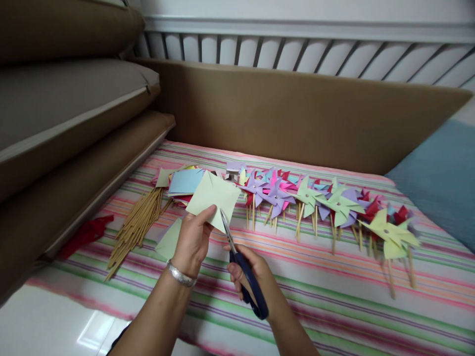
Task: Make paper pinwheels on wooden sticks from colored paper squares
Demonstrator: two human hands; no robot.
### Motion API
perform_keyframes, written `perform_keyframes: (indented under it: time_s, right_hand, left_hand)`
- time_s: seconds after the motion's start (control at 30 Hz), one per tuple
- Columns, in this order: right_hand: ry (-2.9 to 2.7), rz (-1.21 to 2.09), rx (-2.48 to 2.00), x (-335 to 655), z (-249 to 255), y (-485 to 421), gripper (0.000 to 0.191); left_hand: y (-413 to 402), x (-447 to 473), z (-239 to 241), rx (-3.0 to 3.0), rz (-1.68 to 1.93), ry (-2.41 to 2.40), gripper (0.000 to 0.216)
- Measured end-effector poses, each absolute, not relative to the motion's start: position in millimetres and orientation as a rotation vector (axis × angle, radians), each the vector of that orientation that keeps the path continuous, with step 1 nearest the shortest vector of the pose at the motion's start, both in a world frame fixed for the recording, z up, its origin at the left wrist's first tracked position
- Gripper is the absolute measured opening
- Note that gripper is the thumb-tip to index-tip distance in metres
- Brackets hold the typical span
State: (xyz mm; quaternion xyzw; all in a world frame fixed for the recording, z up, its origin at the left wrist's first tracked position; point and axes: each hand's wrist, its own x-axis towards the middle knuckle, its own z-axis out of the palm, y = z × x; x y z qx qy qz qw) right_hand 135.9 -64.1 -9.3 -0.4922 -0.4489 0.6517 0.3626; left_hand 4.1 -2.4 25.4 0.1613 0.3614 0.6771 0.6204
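Observation:
A pale green square of paper (213, 195) is pinched between the thumb and fingers of my left hand (195, 237), which wears a silver bracelet (181, 274) at the wrist. My right hand (247, 269) grips dark blue-handled scissors (245, 277). Their blades meet the paper's lower right edge; how far they reach into it I cannot tell. Below and left of the paper, another pale green piece (169, 241) lies on the striped cloth (334, 306). Behind my left hand sits a pile of coloured paper squares (184, 182), light blue on top.
To the left, a bundle of thin wooden sticks (137, 222) lies near a crumpled red bag (87, 235). Several paper pinwheels on sticks (339, 202) run across the right side. A brown board (278, 113) stands behind, with stacked cushions (74, 109) at the left.

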Motion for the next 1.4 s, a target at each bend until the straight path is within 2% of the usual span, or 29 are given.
perform_keyframes:
  time_s: [0.2,0.3,0.77,0.97,1.03,1.13,1.23,1.4]
  right_hand:
    - [-1.134,1.692,-1.302,136.3,-10.6,-61.5,0.056]
    - [-1.176,1.688,-1.292,137.1,-11.0,-61.1,0.052]
    - [-1.469,1.453,-1.33,139.5,-7.7,-59.1,0.04]
    - [-1.629,1.23,-1.335,142.5,-20.3,-61.3,0.031]
    - [-1.649,1.232,-1.282,144.6,-24.9,-62.1,0.034]
    - [-1.496,1.361,-1.18,148.1,-28.3,-59.3,0.04]
    - [-1.216,1.341,-1.146,150.5,-25.4,-52.5,0.044]
    - [-0.863,1.299,-1.027,148.4,-8.0,-45.7,0.054]
  left_hand:
    - [-3.9,5.8,27.2,0.355,1.569,0.816,0.029]
    - [-4.3,6.6,27.5,0.351,1.575,0.816,0.029]
    - [-4.2,7.4,25.9,0.358,1.577,0.812,0.031]
    - [-0.9,2.6,25.1,0.322,1.617,0.815,0.028]
    - [1.3,-3.3,26.2,0.304,1.647,0.813,0.032]
    - [3.7,-12.3,28.5,0.296,1.683,0.816,0.036]
    - [2.0,-12.1,29.0,0.297,1.672,0.819,0.038]
    - [-12.3,19.4,22.3,0.354,1.41,0.741,0.035]
